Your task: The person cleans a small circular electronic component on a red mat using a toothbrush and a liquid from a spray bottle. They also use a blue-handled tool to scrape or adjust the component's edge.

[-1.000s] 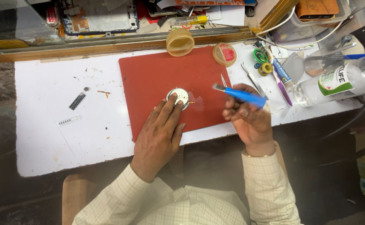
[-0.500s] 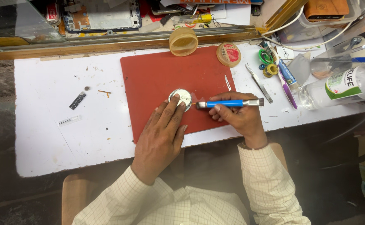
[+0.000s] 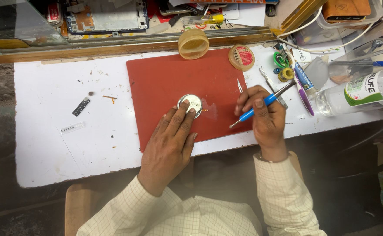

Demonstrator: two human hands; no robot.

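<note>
Left hand (image 3: 170, 144) presses fingertips on the round metal watch case (image 3: 190, 104) mid red mat (image 3: 187, 94), right hand (image 3: 265, 118) pinches a blue screwdriver (image 3: 261, 105) right of it; loose pressure could let the case skid.

Under the left hand (image 3: 170, 140) is a red mat (image 3: 165, 83), and its fingertips touch a shiny silver round watch case (image 3: 191, 103). The right hand (image 3: 265, 116) holds a blue tool (image 3: 261, 103) with a dark end. Both sleeves (image 3: 283, 196) are cream with thin checks.
</note>
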